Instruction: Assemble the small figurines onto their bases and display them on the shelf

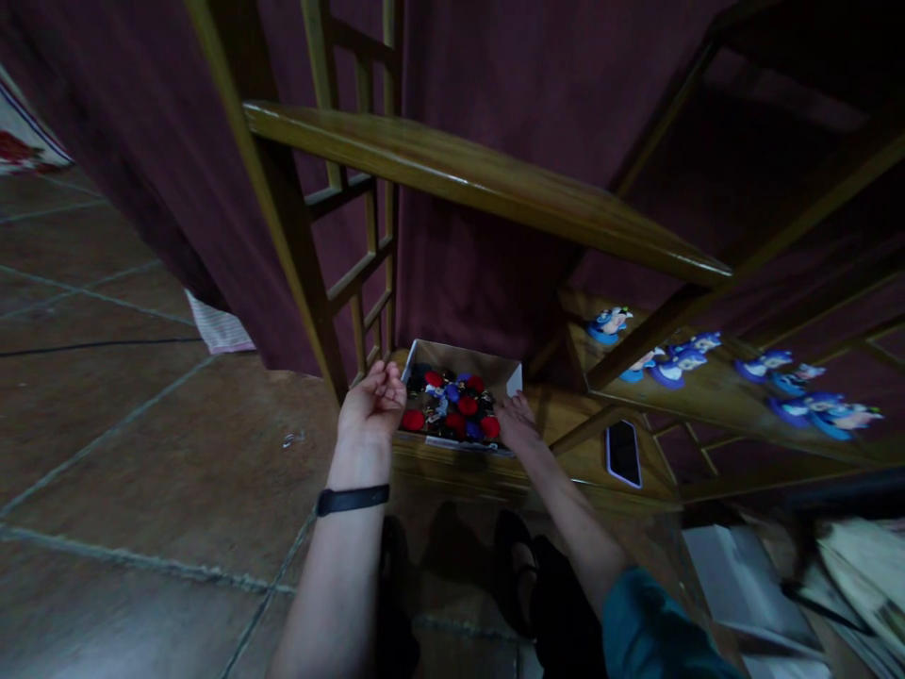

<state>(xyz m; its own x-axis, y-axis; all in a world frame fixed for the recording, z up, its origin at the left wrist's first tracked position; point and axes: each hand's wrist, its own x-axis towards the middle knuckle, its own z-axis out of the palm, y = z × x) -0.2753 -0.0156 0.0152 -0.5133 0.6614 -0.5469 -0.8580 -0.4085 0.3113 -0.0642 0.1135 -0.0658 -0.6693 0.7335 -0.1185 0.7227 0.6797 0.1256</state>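
Note:
A shallow white cardboard box [463,354] sits on the low wooden shelf, filled with a jumble of small red, blue and dark figurine-like pieces [452,401]. My left hand [374,401] is at the box's left wall, palm turned up, fingers loosely bent with nothing visible in them. At the box's right wall is my right hand [518,420], its thumb side at the rim and its fingers along the outside, closed on the wall. The undersides of the fingers are hidden in shadow.
A wooden board [487,184] of the rack crosses above the box. To the right, several blue-and-purple figurines [668,368] stand on a shelf. A phone [623,454] lies on the low shelf. White boxes [749,575] are on the floor, and a dark curtain [473,264] hangs behind.

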